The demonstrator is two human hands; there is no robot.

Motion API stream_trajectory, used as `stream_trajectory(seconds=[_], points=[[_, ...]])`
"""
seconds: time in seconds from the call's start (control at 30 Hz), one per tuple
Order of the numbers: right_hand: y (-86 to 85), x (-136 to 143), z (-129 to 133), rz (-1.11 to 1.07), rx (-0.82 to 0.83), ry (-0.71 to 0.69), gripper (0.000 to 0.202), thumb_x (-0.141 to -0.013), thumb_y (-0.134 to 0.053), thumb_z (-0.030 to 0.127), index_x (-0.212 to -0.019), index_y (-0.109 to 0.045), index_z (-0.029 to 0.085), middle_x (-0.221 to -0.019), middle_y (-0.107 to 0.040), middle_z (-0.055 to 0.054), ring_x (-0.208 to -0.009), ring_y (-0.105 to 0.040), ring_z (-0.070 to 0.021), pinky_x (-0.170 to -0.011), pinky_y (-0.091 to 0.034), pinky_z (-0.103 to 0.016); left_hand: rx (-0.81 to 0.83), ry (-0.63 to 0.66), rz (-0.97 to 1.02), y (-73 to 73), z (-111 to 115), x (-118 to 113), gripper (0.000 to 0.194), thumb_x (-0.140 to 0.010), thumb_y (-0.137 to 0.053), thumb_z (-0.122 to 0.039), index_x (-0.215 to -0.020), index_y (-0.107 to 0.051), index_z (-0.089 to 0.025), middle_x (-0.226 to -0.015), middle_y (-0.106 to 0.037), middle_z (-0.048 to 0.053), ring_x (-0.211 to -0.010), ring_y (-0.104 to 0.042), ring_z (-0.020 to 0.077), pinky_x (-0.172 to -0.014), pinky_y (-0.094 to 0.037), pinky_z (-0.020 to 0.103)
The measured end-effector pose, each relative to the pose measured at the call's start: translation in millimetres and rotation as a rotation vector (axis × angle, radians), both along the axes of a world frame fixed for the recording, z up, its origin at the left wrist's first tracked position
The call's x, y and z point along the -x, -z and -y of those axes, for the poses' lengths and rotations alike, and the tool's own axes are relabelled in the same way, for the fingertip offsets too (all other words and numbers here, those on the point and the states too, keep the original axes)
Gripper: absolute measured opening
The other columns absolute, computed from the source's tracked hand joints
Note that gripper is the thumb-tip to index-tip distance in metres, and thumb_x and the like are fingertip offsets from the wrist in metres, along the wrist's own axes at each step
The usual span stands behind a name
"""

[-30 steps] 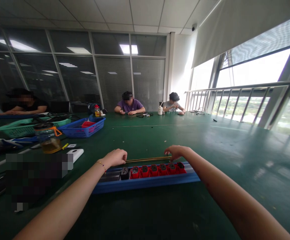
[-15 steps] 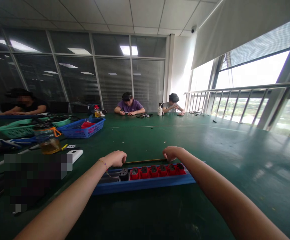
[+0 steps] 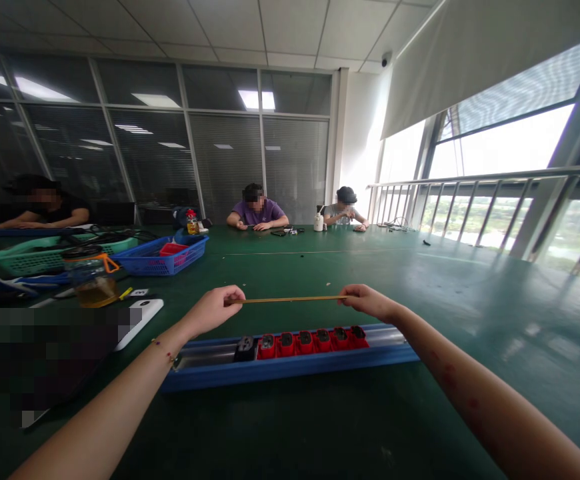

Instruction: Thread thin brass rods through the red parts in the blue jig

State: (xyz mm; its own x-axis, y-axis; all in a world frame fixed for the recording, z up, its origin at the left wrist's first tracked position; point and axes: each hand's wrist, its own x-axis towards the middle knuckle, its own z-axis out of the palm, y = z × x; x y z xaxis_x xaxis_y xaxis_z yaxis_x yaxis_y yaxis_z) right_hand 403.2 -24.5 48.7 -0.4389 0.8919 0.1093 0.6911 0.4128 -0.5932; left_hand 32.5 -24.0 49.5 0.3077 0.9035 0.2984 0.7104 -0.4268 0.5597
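Note:
My left hand [image 3: 223, 307] and my right hand [image 3: 367, 301] are both closed, each pinching one end of a thin yellow-brown strip [image 3: 291, 299]. It runs straight and nearly level between them; whether it is a stretched band or a stick I cannot tell. Below and nearer to me lies a long blue tray [image 3: 290, 375] with a metallic inner channel. Several red blocks [image 3: 305, 343] with dark tops stand in a row in it. One black block [image 3: 245, 348] is at their left end. Neither hand touches the tray's blocks.
On the left of the green table [image 3: 290, 427] are a jar [image 3: 90, 283] with an orange handle, a blue basket [image 3: 170, 262], a green basket [image 3: 25, 259] and a white-edged device [image 3: 145, 319]. People sit at the far side. A railing [image 3: 485, 180] runs along the right.
Both hands have risen from the tray's far edge with the strip between them. More of the tray's two ends now shows. The blocks stay in their row.

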Motion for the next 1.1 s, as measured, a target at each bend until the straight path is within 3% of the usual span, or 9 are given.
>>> stream_trajectory(seconds=[0.13,0.2,0.33,0.53,0.7,0.9,1.1], points=[[1.5,-1.6,33.8,-0.381,0.043,0.041,0.020,-0.072,-0.051,0.032,-0.084,-0.057,0.017,-0.069,-0.052,0.002,-0.060,-0.044,-0.0103,-0.054,-0.034,-0.021,0.018,0.040,0.015,-11.4,28.6,-12.0,0.027,-0.071,-0.051,-0.042,-0.087,-0.059,-0.021,-0.086,-0.064,0.002,-0.078,-0.058,0.0178,-0.069,-0.044,0.026],[1.2,-1.5,51.4,-0.556,0.109,0.024,0.027,-0.069,-0.059,0.036,-0.089,-0.056,0.019,-0.073,-0.053,0.002,-0.064,-0.046,-0.0111,-0.058,-0.035,-0.022,0.022,0.024,0.031,-11.7,42.4,-16.8,0.029,-0.072,-0.049,-0.045,-0.086,-0.059,-0.022,-0.084,-0.064,0.002,-0.078,-0.058,0.0183,-0.068,-0.043,0.026],[4.6,0.9,74.6,-0.653,0.158,0.094,0.031,-0.073,-0.056,0.047,-0.085,-0.055,0.019,-0.068,-0.048,0.004,-0.053,-0.037,-0.0069,-0.049,-0.029,-0.020,0.033,-0.053,0.076,-3.5,63.4,-21.4,0.033,-0.075,-0.044,-0.050,-0.081,-0.061,-0.022,-0.080,-0.065,0.001,-0.077,-0.057,0.0185,-0.068,-0.042,0.025],[23.9,-2.7,70.1,-0.668,0.132,0.190,0.036,-0.071,-0.056,0.052,-0.082,-0.051,0.018,-0.059,-0.041,0.006,-0.046,-0.027,-0.0052,-0.042,-0.020,-0.019,0.101,-0.131,0.088,8.9,65.3,-13.4,0.038,-0.069,-0.049,-0.055,-0.070,-0.060,-0.019,-0.064,-0.060,0.000,-0.062,-0.054,0.0160,-0.055,-0.036,0.022],[29.3,-9.4,63.6,-0.642,0.079,0.222,0.038,-0.071,-0.054,0.055,-0.081,-0.049,0.019,-0.057,-0.034,0.007,-0.047,-0.028,-0.0063,-0.043,-0.021,-0.020,0.241,-0.121,0.202,15.2,58.9,-3.3,0.044,-0.066,-0.050,-0.060,-0.069,-0.059,-0.017,-0.061,-0.054,-0.002,-0.059,-0.048,0.0126,-0.053,-0.034,0.020],[29.2,-5.2,65.0,-0.593,0.072,0.221,0.042,-0.072,-0.049,0.059,-0.084,-0.048,0.019,-0.060,-0.038,0.005,-0.048,-0.030,-0.0071,-0.044,-0.024,-0.020,0.284,-0.141,0.141,17.6,60.1,-3.0,0.049,-0.065,-0.047,-0.064,-0.069,-0.059,-0.016,-0.064,-0.056,0.000,-0.063,-0.050,0.0157,-0.056,-0.035,0.021],[31.5,-8.5,63.7,-0.473,0.089,0.191,0.038,-0.074,-0.050,0.054,-0.087,-0.051,0.018,-0.064,-0.046,0.003,-0.050,-0.036,-0.0077,-0.045,-0.027,-0.020,0.311,-0.100,0.059,22.8,61.3,0.0,0.051,-0.070,-0.038,-0.065,-0.064,-0.054,-0.017,-0.057,-0.052,-0.002,-0.055,-0.047,0.0131,-0.052,-0.032,0.021]])
